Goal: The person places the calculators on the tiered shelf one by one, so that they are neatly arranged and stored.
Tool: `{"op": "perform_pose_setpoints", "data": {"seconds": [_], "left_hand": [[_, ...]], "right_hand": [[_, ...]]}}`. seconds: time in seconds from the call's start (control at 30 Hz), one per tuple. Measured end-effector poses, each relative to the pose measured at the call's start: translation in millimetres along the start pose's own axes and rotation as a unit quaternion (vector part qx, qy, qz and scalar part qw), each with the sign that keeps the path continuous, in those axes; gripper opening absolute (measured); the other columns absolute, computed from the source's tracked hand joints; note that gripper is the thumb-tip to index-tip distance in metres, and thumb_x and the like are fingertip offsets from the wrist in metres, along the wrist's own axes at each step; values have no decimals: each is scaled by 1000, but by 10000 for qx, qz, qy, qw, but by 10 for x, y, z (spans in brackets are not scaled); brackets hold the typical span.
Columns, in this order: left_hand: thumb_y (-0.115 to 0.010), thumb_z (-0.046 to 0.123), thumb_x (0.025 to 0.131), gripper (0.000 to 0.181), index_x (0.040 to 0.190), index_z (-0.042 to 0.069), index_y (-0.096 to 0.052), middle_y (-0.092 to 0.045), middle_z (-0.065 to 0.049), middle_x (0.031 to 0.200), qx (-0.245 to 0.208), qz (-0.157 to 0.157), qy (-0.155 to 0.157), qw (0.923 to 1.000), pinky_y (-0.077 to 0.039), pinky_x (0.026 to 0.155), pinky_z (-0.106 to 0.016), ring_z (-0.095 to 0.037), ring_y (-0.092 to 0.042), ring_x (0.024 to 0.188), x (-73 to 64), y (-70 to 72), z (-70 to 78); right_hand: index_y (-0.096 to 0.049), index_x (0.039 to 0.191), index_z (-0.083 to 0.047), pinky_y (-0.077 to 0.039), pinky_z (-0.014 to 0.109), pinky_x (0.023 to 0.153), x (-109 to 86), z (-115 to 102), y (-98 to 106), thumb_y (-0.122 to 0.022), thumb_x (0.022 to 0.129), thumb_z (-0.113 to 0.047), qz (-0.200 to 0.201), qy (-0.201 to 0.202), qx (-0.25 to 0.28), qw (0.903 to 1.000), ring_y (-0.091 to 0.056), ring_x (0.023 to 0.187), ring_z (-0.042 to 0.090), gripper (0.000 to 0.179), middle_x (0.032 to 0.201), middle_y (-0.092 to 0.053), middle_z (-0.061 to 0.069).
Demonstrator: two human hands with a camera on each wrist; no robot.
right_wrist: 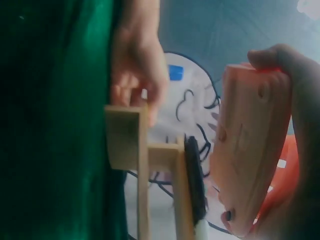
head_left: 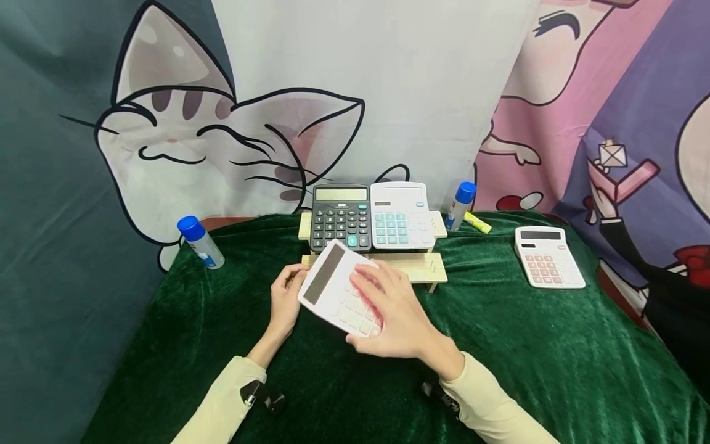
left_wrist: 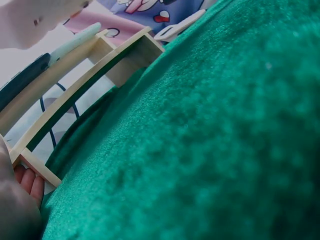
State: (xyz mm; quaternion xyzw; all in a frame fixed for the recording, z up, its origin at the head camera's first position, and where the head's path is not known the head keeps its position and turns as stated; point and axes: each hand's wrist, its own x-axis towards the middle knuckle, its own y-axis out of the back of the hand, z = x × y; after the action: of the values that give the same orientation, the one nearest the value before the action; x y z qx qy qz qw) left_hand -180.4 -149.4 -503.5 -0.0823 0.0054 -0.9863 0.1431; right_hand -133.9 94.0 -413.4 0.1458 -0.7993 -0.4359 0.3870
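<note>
My right hand (head_left: 396, 311) grips a white calculator (head_left: 327, 293) by its edges, tilted in the air in front of a two-step wooden stand (head_left: 416, 266). In the right wrist view, the underside of this calculator (right_wrist: 247, 150) faces the camera, with the thumb at one end. My left hand (head_left: 285, 299) holds the left end of the stand's lower step; its curled fingers (left_wrist: 31, 185) show by the end piece in the left wrist view. Side by side on the upper step lean a black calculator (head_left: 341, 219) and a white calculator with blue keys (head_left: 402, 216).
A white calculator with pink keys (head_left: 549, 258) lies at the right on the green cloth (head_left: 499, 364). Blue-capped bottles stand at left (head_left: 201, 242) and back right (head_left: 461, 206), the latter beside a yellow tube (head_left: 478, 223). A printed curtain (head_left: 432, 92) hangs behind.
</note>
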Motion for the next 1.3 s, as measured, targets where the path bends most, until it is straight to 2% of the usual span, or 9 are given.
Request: {"op": "perform_pose_setpoints", "data": {"seconds": [0.13, 0.23, 0.47, 0.63, 0.8, 0.9, 0.97, 1.1, 1.3], "left_hand": [[-56, 8, 101, 18, 108, -4, -68, -64, 2, 92, 42, 12, -40, 10000, -48, 69, -17, -7, -59, 81, 5, 2, -12], [-56, 9, 101, 19, 109, -3, -68, -64, -2, 95, 140, 36, 10, 9999, -48, 71, -16, -5, -58, 82, 3, -2, -1], [-56, 9, 101, 20, 110, -6, -66, -64, -15, 103, -5, -32, 127, 9999, -52, 73, -19, -5, -59, 82, 1, -30, 21], [-55, 10, 101, 20, 110, -5, -66, -64, -9, 102, -1, -45, 99, 9999, -52, 74, -18, -5, -58, 82, 6, -24, 21], [-56, 9, 101, 20, 110, -5, -66, -63, -6, 101, 29, -19, 138, 9999, -53, 74, -18, -6, -59, 83, 12, -9, -9], [-55, 9, 101, 20, 110, -5, -66, -63, -5, 101, 22, -1, 163, 9999, -53, 74, -17, -6, -59, 83, 10, 5, -21], [-55, 9, 101, 20, 110, -5, -66, -63, -5, 102, 43, 5, 182, 9998, -53, 74, -17, -6, -59, 83, 5, 10, -22], [-54, 9, 102, 20, 111, -4, -66, -63, -8, 104, 119, 2, 206, 9997, -53, 74, -17, -7, -59, 84, -4, 9, -13], [-53, 12, 103, 22, 113, -3, -65, -61, -13, 109, 182, -114, 236, 9995, -53, 76, -19, -9, -58, 85, 7, 1, 2]], "right_hand": [[-49, 146, -20, -32, 50, 109, -30, 1, -120, -76, 67, -61, -544, -26, -24, 9985, -36, 141, 36, 93, 152, -43, 0], [-50, 145, -21, -31, 51, 110, -49, 41, -198, -76, 68, -61, -735, -196, 23, 9971, -35, 142, 37, 91, 151, -43, 0], [-55, 137, -22, -32, 53, 108, -74, 223, -302, -77, 66, -60, -424, -851, -264, 9951, -38, 137, 31, 83, 148, -45, 3], [-52, 136, -19, -33, 54, 105, -50, 280, -311, -74, 72, -65, -410, -1244, -442, 9904, -37, 136, 32, 82, 150, -41, 8], [-40, 150, -20, -29, 56, 113, -31, 295, -211, -67, 75, -75, -1336, -1293, -446, 9815, -28, 144, 36, 97, 161, -27, 7], [-29, 157, -22, -25, 57, 118, -22, 311, -120, -70, 74, -70, -1935, -1221, -283, 9731, -22, 148, 39, 105, 166, -18, 7], [-28, 158, -20, -25, 55, 119, -18, 329, -74, -74, 75, -63, -2091, -1140, -242, 9709, -22, 149, 37, 104, 166, -17, 6], [-42, 148, -14, -34, 51, 114, -11, 362, -45, -76, 79, -51, -1819, -987, -270, 9780, -35, 143, 31, 86, 162, -30, 7], [-55, 132, -19, -41, 47, 107, 3, 367, -97, -73, 85, -53, -1373, -1085, -323, 9840, -48, 132, 28, 61, 154, -42, 6]]}}
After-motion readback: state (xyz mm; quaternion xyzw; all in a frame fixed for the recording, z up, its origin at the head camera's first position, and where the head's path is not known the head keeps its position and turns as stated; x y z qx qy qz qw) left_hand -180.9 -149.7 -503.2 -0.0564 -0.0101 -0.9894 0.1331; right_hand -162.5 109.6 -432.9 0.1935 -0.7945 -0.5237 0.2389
